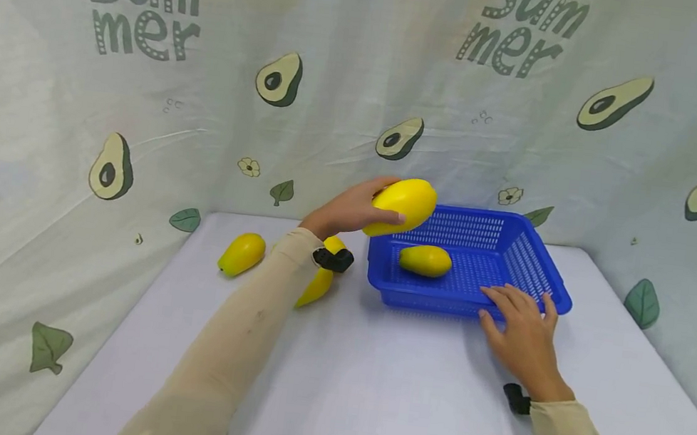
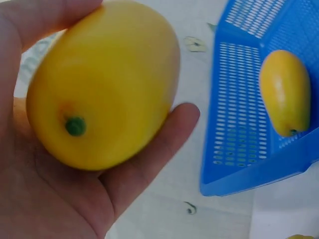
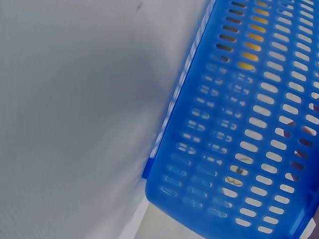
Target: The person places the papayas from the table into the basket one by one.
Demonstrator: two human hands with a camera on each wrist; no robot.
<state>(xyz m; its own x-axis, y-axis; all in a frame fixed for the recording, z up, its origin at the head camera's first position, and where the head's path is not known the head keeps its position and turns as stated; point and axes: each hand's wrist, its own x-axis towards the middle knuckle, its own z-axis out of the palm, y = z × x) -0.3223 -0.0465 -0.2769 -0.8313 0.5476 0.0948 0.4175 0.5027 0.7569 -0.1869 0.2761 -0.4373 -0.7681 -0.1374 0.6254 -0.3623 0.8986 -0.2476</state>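
Note:
A yellow papaya (image 1: 411, 207) with a green stem end is in my left hand (image 1: 352, 211), raised at the left back corner of the blue basket (image 1: 467, 306). My thumb and fingers wrap around its sides in the left wrist view. Another papaya (image 1: 426, 261) lies inside the basket on its left side. My right hand (image 1: 519, 330) grips the basket's front wall near the right corner, fingers over the rim and thumb outside. Through the slots (image 3: 259, 124) of the basket wall, parts of my fingers show in the right wrist view.
On the white table (image 1: 367, 392), a yellow-green papaya (image 1: 242, 254) lies at the left. More yellow fruit (image 1: 317, 288) sits beside the basket, partly hidden by my left forearm. A printed cloth (image 1: 341, 52) hangs behind the table.

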